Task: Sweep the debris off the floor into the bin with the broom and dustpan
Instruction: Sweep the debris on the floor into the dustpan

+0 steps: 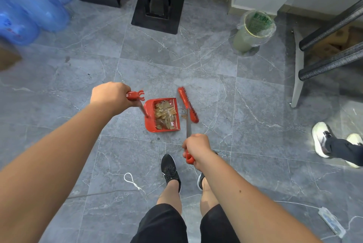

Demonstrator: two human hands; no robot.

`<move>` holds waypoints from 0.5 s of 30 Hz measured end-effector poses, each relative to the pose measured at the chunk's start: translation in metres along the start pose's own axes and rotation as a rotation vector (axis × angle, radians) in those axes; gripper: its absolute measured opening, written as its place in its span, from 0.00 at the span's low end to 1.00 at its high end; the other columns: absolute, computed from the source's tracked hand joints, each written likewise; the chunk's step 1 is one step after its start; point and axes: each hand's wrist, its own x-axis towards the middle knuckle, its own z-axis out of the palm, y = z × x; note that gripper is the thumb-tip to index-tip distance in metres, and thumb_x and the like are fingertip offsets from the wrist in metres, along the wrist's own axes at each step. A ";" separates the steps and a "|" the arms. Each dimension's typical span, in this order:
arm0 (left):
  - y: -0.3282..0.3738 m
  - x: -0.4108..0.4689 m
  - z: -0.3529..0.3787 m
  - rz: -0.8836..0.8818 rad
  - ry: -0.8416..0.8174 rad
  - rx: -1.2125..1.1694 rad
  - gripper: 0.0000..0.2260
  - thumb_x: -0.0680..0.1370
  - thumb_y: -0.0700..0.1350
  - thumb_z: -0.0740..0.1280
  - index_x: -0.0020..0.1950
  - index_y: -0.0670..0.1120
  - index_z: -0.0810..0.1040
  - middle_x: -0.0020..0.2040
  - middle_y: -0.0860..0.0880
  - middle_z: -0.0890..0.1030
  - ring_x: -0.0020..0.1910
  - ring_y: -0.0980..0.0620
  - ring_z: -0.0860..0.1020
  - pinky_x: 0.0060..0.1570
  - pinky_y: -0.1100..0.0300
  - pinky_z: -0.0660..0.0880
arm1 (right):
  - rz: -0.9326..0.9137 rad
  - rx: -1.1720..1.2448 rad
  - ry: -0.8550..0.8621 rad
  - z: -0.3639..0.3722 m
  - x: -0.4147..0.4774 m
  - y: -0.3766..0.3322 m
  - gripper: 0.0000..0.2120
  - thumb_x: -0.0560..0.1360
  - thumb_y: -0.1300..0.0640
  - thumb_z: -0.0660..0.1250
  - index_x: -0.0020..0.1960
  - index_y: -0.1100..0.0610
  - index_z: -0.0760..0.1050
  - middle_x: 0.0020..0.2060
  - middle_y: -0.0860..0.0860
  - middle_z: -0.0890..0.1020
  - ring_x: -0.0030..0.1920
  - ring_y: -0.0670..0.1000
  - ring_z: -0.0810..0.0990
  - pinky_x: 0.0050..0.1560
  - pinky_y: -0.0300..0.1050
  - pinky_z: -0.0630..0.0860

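Grey marble-patterned floor tiles (78, 85) spread under everything we see, with blue translucent water jugs (29, 7) blurred at the far left. Near the wall on the right stands a pale green round bin lined with a clear plastic bag (253, 30), well apart from our tools. Our red plastic dustpan (151, 115) rests on the floor in front of us, holding a pile of beige and clear scraps of debris (165, 115). Just beside its open edge lies the red long-handled broom (188, 105), with one small brown scrap (184, 116) on the tile between them. Our left hand (110, 95) is clamped on the dustpan's upright handle, and our right hand (196, 148) is wrapped tight around the broom's handle.
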 end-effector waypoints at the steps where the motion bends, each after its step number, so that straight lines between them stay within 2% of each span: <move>1: 0.000 0.001 0.001 -0.005 -0.003 -0.002 0.28 0.69 0.74 0.68 0.36 0.49 0.77 0.35 0.51 0.79 0.38 0.47 0.78 0.37 0.59 0.71 | 0.004 0.003 -0.015 -0.001 -0.003 -0.001 0.10 0.71 0.74 0.58 0.43 0.60 0.70 0.31 0.55 0.69 0.21 0.51 0.66 0.23 0.37 0.57; 4: -0.004 0.003 0.003 -0.023 -0.013 -0.007 0.27 0.69 0.74 0.68 0.37 0.49 0.78 0.35 0.51 0.79 0.37 0.48 0.78 0.36 0.59 0.71 | 0.001 0.026 -0.069 -0.010 -0.007 -0.004 0.11 0.70 0.75 0.59 0.39 0.60 0.68 0.29 0.54 0.68 0.22 0.50 0.65 0.22 0.35 0.56; 6: -0.007 0.005 0.003 -0.040 -0.021 -0.014 0.27 0.69 0.74 0.68 0.37 0.49 0.79 0.35 0.50 0.79 0.37 0.48 0.78 0.35 0.59 0.71 | 0.000 0.060 -0.101 -0.018 -0.008 -0.008 0.11 0.68 0.74 0.60 0.40 0.60 0.68 0.27 0.54 0.67 0.21 0.50 0.66 0.23 0.34 0.56; 15: -0.011 0.015 -0.002 -0.056 -0.056 -0.022 0.24 0.72 0.72 0.68 0.39 0.50 0.78 0.37 0.51 0.80 0.39 0.48 0.78 0.39 0.56 0.70 | -0.020 0.188 -0.146 -0.030 -0.021 -0.019 0.11 0.69 0.73 0.60 0.38 0.58 0.67 0.30 0.56 0.68 0.22 0.49 0.68 0.25 0.36 0.58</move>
